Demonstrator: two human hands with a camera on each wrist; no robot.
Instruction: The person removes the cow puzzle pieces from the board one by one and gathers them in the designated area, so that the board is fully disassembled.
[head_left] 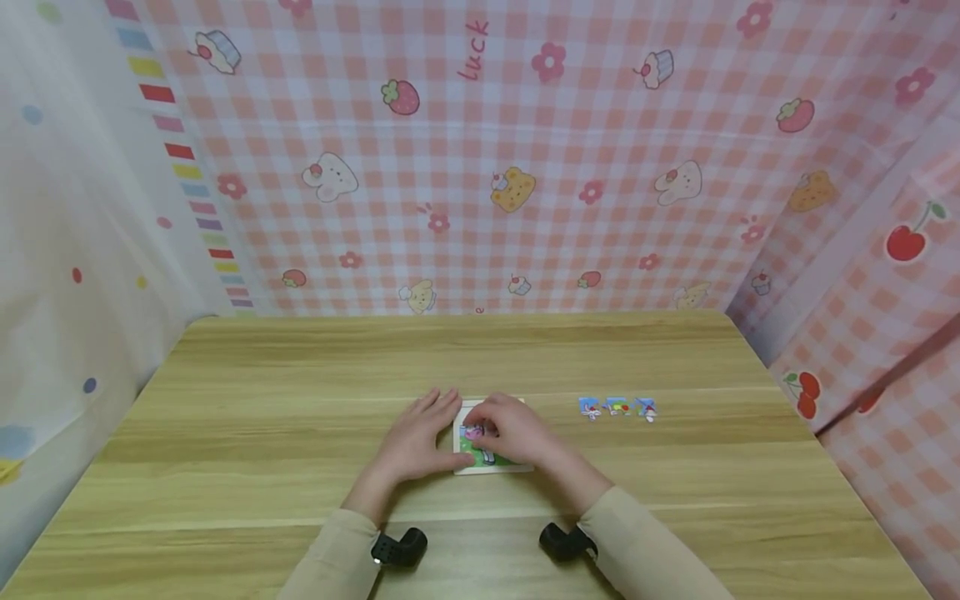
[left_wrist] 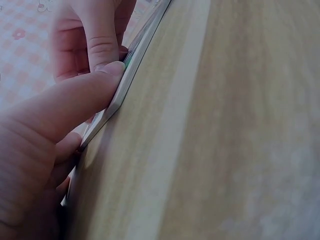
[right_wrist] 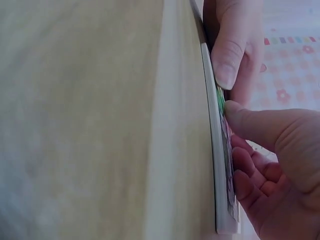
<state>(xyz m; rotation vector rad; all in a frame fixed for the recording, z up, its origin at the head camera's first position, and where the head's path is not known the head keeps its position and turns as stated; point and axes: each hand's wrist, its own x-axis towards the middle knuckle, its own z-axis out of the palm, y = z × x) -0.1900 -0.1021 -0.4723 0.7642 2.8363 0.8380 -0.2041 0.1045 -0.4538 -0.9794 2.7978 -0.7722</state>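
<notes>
A small jigsaw puzzle in a pale frame (head_left: pixel 495 470) lies on the table between both hands, its picture green with pink figures. My left hand (head_left: pixel 411 440) lies flat at its left side, fingers extended, with the thumb (left_wrist: pixel 100 82) pressing down on the near left corner. Over the picture, my right hand (head_left: pixel 517 429) has its fingers curled. Its thumb and index finger pinch at a pink puzzle piece (head_left: pixel 472 433) in the left part of the puzzle. The right thumb (right_wrist: pixel 240 117) rests against the picture surface. The right hand hides much of the upper right of the puzzle.
Three loose puzzle pieces (head_left: pixel 618 407), with blue in their pictures, lie in a row to the right of the frame. The wooden table (head_left: pixel 300 358) ends at a pink checked curtain (head_left: pixel 465 233) behind and hanging cloths at both sides.
</notes>
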